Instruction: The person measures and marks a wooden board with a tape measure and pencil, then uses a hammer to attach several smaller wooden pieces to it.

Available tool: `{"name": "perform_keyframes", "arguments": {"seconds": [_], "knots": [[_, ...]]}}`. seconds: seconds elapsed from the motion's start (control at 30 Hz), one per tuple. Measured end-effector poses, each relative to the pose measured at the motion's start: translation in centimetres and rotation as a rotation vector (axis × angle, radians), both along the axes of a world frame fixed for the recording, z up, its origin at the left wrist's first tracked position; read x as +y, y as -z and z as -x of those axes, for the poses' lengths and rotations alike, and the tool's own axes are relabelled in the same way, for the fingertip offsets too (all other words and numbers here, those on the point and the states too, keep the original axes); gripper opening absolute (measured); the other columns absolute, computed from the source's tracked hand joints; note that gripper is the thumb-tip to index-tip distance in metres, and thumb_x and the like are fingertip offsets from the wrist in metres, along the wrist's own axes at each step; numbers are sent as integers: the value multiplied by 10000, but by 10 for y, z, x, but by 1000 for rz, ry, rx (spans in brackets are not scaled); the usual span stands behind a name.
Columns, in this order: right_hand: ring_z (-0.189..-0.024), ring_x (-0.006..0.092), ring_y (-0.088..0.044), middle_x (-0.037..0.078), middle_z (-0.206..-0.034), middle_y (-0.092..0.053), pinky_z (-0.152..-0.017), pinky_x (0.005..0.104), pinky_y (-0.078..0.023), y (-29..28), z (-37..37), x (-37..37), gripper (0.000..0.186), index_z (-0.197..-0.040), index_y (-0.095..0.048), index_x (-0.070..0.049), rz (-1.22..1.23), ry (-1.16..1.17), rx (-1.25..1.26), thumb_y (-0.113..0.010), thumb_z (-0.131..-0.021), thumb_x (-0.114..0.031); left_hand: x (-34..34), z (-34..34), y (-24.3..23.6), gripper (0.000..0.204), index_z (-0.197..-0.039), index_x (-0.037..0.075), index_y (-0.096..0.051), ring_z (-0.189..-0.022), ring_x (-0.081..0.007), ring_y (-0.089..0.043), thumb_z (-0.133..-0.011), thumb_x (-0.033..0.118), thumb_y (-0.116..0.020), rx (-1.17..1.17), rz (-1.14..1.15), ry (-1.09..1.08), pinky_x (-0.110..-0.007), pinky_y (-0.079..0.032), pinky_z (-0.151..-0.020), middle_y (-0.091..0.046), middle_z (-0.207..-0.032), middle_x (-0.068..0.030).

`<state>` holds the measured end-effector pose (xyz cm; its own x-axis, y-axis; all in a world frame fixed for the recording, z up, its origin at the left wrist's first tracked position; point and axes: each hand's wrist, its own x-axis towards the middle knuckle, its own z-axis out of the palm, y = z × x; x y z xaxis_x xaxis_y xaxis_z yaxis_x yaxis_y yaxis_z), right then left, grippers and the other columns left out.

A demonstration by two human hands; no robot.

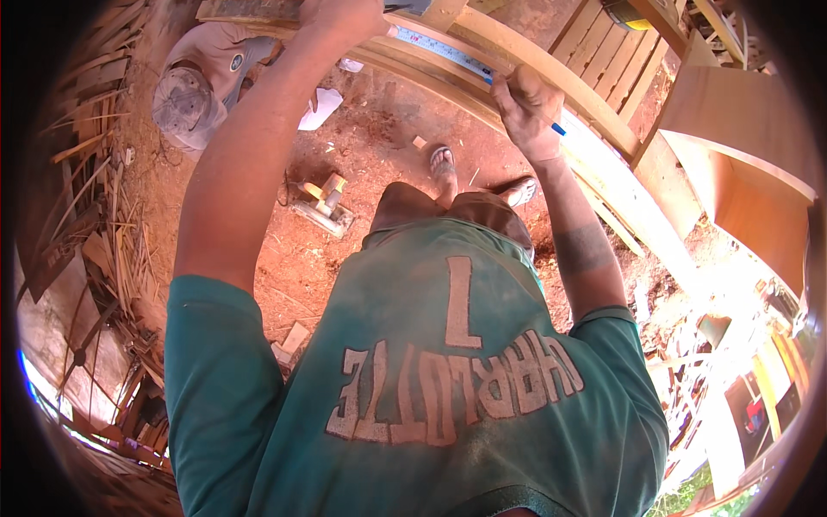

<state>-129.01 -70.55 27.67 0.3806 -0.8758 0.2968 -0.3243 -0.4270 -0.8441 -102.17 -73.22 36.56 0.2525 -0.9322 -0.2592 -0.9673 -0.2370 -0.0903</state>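
At the top of the head view my left hand (343, 24) is closed at one end of a white measuring tape (444, 53); the frame's upper edge cuts off part of its fingers. The blade lies extended along a long wooden board (586, 138), running toward my right hand (527, 112). That hand is closed around a blue pen (558, 129), whose front end meets the board near the blade's far part. Both forearms reach forward over the work.
A crouching person in a cap (188, 108) is at left beside white paper (320, 109). A power tool (324, 207) rests on the reddish dirt floor. Slatted wood (612, 56) and a curved wooden panel (741, 129) stand at right. Wood strips (112, 207) pile up at left.
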Motion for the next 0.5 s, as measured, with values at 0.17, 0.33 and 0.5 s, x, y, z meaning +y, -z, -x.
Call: {"name": "perform_keyframes", "arguments": {"seconds": [0.17,0.33,0.5], "knots": [[-482,215,-526,108,-579,-551,-501,337,-466,2,-2,2,306,-721,-480,-51,-17,-5,-36,-703,-920,-118,-6,1,-5,305,-986,28,-787,-1086,-325,-697,-774,236,-719,12,-152,-58,-428,-548,-947,-733,-1103,-205],[-490,190,-518,112,-580,-545,-500,329,-461,6,-2,1,304,-736,-469,-49,76,-5,8,-697,-925,-118,-1,1,-4,308,-1003,28,-786,-1075,-323,-704,-782,233,-723,-13,-102,-38,-428,-550,-938,-744,-1074,-201],[-534,146,-557,101,-607,-603,-538,312,-479,-7,0,1,275,-755,-516,-39,-65,37,-8,-696,-938,-138,-2,7,-12,318,-1019,26,-783,-1080,-326,-702,-786,235,-729,6,-115,-59,-428,-550,-936,-742,-1092,-198]]}}
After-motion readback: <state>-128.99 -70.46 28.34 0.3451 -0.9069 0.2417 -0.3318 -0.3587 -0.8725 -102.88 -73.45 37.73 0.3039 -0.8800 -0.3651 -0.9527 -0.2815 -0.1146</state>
